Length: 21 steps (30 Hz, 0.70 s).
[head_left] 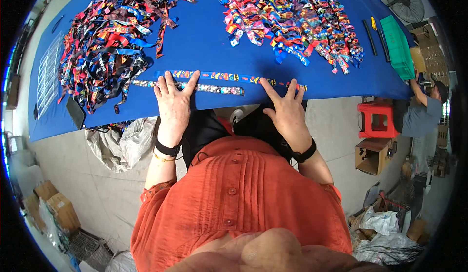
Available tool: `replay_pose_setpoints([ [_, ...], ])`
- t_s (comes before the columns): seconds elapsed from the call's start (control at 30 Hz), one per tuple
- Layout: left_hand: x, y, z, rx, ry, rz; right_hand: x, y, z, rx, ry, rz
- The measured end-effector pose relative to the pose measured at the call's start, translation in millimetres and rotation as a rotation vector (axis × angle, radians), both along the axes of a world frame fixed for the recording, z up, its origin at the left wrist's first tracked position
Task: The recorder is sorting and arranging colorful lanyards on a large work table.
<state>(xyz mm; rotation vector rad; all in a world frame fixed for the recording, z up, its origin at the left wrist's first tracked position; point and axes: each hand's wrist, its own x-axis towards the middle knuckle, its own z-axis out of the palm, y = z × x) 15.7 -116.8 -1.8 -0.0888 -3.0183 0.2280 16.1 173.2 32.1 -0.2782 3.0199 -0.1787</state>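
A long blue strap (234,77) with a colourful print lies stretched out flat near the table's front edge. My left hand (173,107) rests over its left part, fingers spread and pressed down. Toward its right end, the spread fingertips of my right hand (288,115) touch the strap, thumb held apart. A second, dark patterned strap (219,89) lies just nearer to me, running partly under my left fingers. Neither hand grips anything.
A tangled heap of printed straps (109,43) covers the left of the blue table (200,33); rows of bundled straps (292,18) lie at the far right. A green bin (396,45) stands at the right edge. Beyond are a red stool (376,120) and another person (423,113).
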Motion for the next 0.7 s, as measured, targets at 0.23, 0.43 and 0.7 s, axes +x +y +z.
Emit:
replay_pose_setpoints([
  [0.23,0.3,2.9,-2.5,0.089,0.006,0.034,1.4,2.6,-4.2,0.001,0.023,0.008],
  [0.43,-6.5,7.5,1.5,0.114,0.099,-0.073,2.2,-0.8,-0.1,0.011,0.016,0.000],
  [0.7,-33.9,3.1,2.7,0.371,0.172,-0.225,1.7,3.2,-2.1,0.042,0.071,0.019],
])
